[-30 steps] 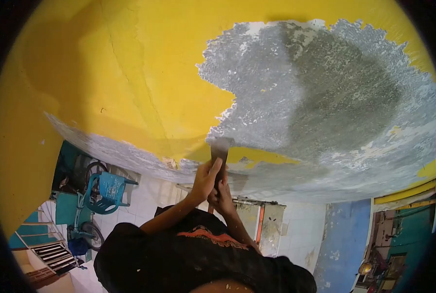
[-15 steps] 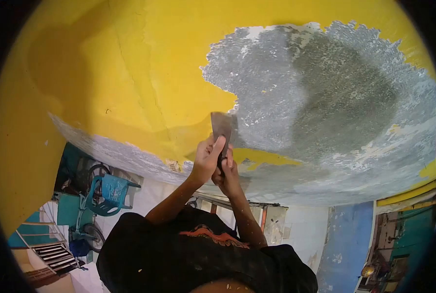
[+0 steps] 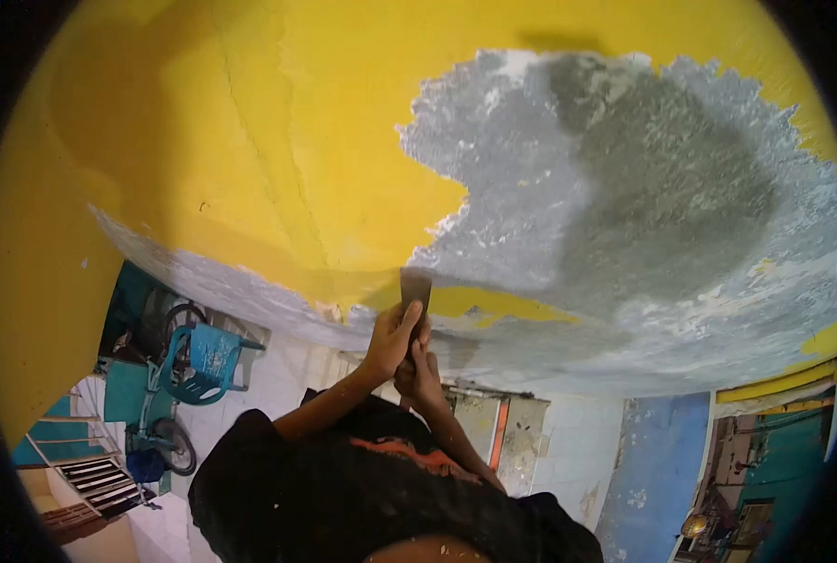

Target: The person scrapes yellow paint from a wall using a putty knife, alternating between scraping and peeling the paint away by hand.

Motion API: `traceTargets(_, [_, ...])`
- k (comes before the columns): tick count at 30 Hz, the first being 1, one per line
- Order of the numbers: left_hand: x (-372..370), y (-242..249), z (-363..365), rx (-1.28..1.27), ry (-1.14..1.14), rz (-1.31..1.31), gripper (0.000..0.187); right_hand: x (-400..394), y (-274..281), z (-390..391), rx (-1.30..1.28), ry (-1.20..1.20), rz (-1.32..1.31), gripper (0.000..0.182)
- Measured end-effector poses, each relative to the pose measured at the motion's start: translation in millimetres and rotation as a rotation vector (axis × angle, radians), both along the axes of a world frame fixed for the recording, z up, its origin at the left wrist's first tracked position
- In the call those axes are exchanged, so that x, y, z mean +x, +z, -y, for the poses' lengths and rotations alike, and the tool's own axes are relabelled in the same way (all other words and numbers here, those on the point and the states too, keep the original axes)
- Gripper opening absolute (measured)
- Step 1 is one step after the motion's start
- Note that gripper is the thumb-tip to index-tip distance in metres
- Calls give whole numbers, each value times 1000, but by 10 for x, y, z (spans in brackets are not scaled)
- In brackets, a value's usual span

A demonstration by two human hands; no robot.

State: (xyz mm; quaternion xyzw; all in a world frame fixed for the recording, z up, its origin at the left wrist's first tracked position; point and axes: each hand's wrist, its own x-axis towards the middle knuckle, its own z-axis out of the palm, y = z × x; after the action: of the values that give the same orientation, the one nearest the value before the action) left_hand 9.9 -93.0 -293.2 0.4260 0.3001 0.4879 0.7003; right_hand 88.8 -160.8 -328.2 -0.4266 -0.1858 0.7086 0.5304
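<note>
Both of my hands are wrapped around a putty knife, its wide flat blade point(image 3: 416, 284) pointing up at the wall. My left hand point(image 3: 392, 340) grips it higher, the thumb laid along the tool near the blade. Just below, my right hand point(image 3: 420, 377) is closed around the handle, which the fingers mostly hide. The blade's end is at the ragged border where yellow paint point(image 3: 343, 206) meets a bared grey patch point(image 3: 521, 197). Whitish flaked edges line that border. A leftover yellow strip point(image 3: 493, 305) lies right of the blade.
Down at the left stand a teal plastic chair point(image 3: 207, 361), a bicycle point(image 3: 151, 403) and a slatted rack point(image 3: 104, 488). A blue wall section point(image 3: 657, 460) is at the lower right. Paint chips speckle my black shirt point(image 3: 343, 488).
Both hands and the putty knife have moved down the wall, toward my body. The ragged paint border now reaches lower, with fresh grey bared along it.
</note>
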Motion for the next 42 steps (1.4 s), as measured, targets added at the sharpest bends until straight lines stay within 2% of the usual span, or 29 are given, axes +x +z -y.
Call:
traceTargets(4, [4,-23,177,-116,-14,114,38,92,-219,182,52,20,30,31])
traceTargets(6, [15,-113,223,-112,-87,66,38,142,-319,221,173,25,179,31])
traceTargets(8, [9,-118,214,-118,-59,66,39,114,-347,190,135,26,142,34])
traceTargets(10, [-52,-9,-7,-6,-9,-37,39,-20,-133,-24,93,25,49,38])
traceTargets(17, [-30,72,79,-150,29,-3,41,-16,-194,46,116,15,49,38])
traceTargets(20, [9,-71,237,-131,-55,-20,42,98,-395,210,161,26,52,29])
traceTargets(22, [13,-42,240,-172,-79,-32,43,86,-299,254,95,21,6,38])
traceTargets(24, [19,25,62,-115,57,-85,43,39,-205,34,95,-57,-11,39])
traceTargets(25, [-17,145,-23,-42,32,-53,41,38,-147,-74,107,-24,24,39])
traceTargets(28, [4,73,-8,-53,58,-7,39,18,-158,-125,188,24,47,33])
traceTargets(32, [-10,8,126,-117,55,-62,39,10,-179,91,134,28,59,37])
traceTargets(34, [-35,-174,221,-136,-11,-39,39,35,-261,195,110,5,59,40])
traceTargets(36, [-44,-286,307,-173,-25,-26,39,151,-399,305,147,146,2,42])
traceTargets(38, [-34,-293,357,-243,-31,19,39,164,-496,358,130,165,-57,44])
traceTargets(40, [-43,-90,298,-239,-49,-26,40,93,-231,337,22,27,-29,48])
traceTargets(41, [-36,11,179,-164,10,-58,40,38,-99,224,101,19,111,48])
traceTargets(42, [-25,112,61,-89,66,-91,40,1,-91,104,97,14,110,48])
